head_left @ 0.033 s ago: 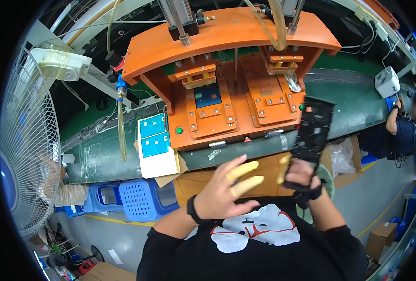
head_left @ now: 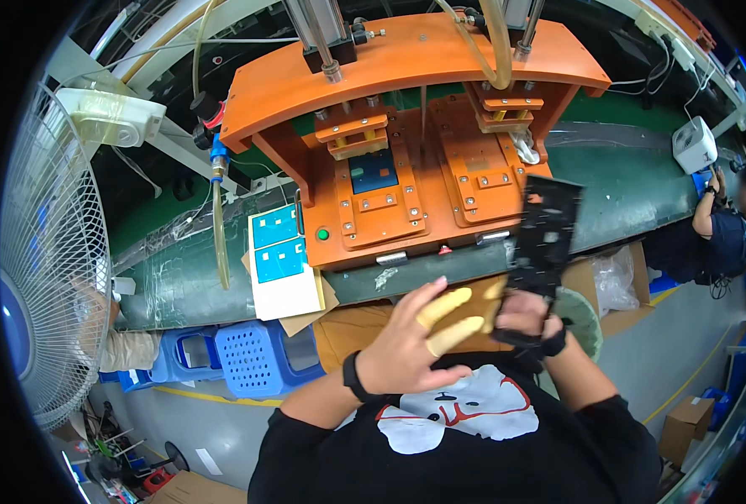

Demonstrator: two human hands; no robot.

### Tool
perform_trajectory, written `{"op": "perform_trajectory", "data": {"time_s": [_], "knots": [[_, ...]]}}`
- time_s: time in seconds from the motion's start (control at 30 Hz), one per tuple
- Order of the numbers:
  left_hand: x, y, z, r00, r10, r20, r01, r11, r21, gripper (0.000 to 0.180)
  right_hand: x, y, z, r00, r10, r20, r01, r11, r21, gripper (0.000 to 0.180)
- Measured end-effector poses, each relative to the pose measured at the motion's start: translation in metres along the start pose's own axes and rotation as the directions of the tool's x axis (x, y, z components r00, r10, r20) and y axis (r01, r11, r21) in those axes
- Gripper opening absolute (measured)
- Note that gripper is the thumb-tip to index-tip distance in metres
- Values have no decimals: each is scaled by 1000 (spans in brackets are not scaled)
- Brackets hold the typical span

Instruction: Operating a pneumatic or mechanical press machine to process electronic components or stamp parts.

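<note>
My right hand [head_left: 524,315] grips the lower end of a long black flat panel with small cutouts [head_left: 548,231], held tilted up in front of the machine. To its left, my left hand [head_left: 423,336] is open and empty, its fingers spread and two of them in yellow finger cots. The orange two-station press [head_left: 364,244] stands on the green bench beyond both hands. In its left station lies a dark blue plate [head_left: 374,171]. The panel hides the press's right front corner.
Light blue sheets [head_left: 280,261] lie on a white board left of the press. A fan [head_left: 53,252] stands far left, blue stools [head_left: 259,357] below the bench. A pale green bin [head_left: 580,323] is beside my right arm. Another person [head_left: 730,218] sits at far right.
My right hand and the black panel have shifted left, now covering the green button at the press's right corner. My left hand has moved slightly right, fingers still spread.
</note>
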State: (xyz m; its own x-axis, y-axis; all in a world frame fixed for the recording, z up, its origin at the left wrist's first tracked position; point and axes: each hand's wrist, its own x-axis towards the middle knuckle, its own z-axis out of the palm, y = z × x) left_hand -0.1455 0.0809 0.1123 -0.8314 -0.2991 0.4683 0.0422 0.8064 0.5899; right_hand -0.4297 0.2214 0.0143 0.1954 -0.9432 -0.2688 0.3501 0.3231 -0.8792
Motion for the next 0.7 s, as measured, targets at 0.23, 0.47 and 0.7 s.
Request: {"op": "perform_trajectory", "data": {"time_s": [0.23,0.47,0.7], "knots": [[-15,-13,-19,994,-106,-16,106,950,292,71,110,7,89,890,-67,451,68,998,14,50],[1,-66,-66,972,-184,-150,212,956,201,70,169,-12,99,930,-45,365,-43,972,230,39],[43,-128,-103,977,-208,-40,211,935,286,69,137,7,55,963,-66,262,73,997,-19,40]]}}
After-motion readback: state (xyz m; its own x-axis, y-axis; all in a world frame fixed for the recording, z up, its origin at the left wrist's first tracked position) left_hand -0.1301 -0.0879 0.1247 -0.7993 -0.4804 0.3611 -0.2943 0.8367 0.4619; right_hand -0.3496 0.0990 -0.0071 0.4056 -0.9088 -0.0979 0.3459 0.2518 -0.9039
